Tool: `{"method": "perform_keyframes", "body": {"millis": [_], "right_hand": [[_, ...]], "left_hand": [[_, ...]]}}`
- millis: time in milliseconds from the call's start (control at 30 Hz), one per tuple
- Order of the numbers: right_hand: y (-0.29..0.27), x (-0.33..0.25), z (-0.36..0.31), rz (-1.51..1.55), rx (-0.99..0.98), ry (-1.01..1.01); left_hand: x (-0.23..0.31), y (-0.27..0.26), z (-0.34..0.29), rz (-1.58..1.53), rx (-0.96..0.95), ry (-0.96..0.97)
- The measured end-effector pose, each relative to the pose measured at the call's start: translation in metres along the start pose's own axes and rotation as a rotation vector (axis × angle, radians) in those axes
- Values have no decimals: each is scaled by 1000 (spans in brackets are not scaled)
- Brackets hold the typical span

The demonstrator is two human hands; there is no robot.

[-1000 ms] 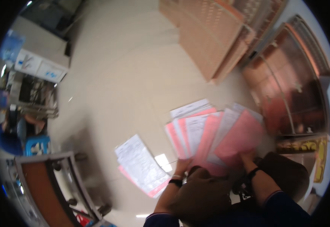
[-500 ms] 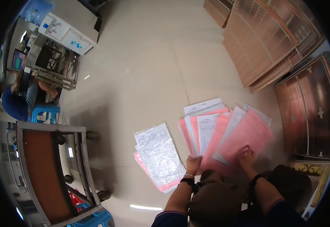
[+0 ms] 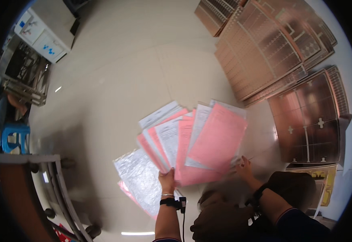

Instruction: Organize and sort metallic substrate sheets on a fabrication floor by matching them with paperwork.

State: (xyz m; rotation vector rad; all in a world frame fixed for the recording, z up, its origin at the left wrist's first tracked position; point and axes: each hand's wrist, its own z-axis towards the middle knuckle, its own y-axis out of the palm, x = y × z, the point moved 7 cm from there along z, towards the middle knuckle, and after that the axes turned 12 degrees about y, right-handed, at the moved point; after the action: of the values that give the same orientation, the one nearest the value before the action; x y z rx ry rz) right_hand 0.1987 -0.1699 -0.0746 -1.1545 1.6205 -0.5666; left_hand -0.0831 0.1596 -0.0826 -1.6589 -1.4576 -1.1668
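Note:
My left hand (image 3: 168, 181) grips the lower left corner of a fanned bunch of pink and white paper sheets (image 3: 170, 139), some in clear plastic sleeves. A large pink sheet (image 3: 220, 133) lies on top at the fan's right side. My right hand (image 3: 245, 169) is by the lower right edge of the fan, its fingers bent and blurred; whether they hold anything is not clear. Beneath and left of the fan, a second stack of sleeved papers (image 3: 137, 173) rests on the floor, with pink showing at its left edge and the fan covering its upper right part.
Copper-coloured patterned panels (image 3: 260, 52) lean along the wall at right, with another dark copper panel (image 3: 309, 125) nearer me. A metal-framed cart (image 3: 57, 181) stands at left beside a blue stool (image 3: 15, 137). Farther back is a white cabinet (image 3: 43, 36). Part of a seated person shows at the left rim.
The view has shifted, and the fan now overlaps the floor stack. My right hand has slid off the top pink sheet to the fan's lower right edge. My left hand keeps its grip.

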Motion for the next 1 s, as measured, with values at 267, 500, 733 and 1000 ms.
{"method": "perform_keyframes", "body": {"millis": [267, 500, 733, 1000], "right_hand": [[-40, -10, -1, 97, -241, 123], [-139, -136, -16, 95, -374, -61], [-326, -260, -1, -64, -290, -427], [-390, -311, 61, -216, -100, -304]], "left_hand": [[15, -3, 84, -50, 88, 16], [71, -30, 150, -62, 30, 63], [50, -106, 177, -80, 111, 167], [156, 42, -9, 337, -160, 448]]}}
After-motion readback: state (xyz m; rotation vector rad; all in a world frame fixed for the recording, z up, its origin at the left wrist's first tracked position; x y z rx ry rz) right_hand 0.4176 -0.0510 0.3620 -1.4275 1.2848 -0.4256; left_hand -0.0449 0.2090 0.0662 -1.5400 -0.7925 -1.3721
